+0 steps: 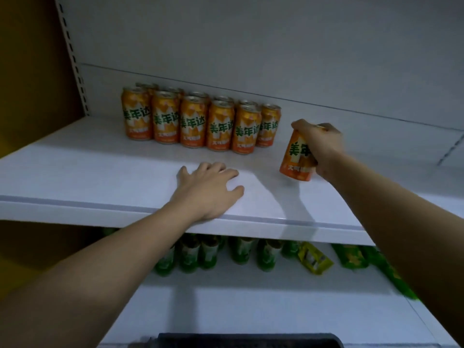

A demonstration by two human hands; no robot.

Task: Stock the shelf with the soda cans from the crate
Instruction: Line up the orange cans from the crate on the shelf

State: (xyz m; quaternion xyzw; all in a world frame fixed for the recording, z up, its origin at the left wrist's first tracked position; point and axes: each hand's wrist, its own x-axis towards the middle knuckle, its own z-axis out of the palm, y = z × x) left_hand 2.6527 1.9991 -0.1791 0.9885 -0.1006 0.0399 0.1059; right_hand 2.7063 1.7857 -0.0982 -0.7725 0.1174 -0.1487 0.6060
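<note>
Orange soda cans stand in two rows at the back left of the white shelf, our left hand lies flat with fingers spread near its front edge, and our right hand grips one tilted can just right of the rows.

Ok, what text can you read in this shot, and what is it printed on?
"美年达": green characters on each front-row orange can on the upper shelf.
"美年": start of the same name on the can in the right hand; the rest is hidden by the fingers.
Small white line low on each can: too blurred to read.
Green bottles and yellow packet below: labels unreadable.
</note>
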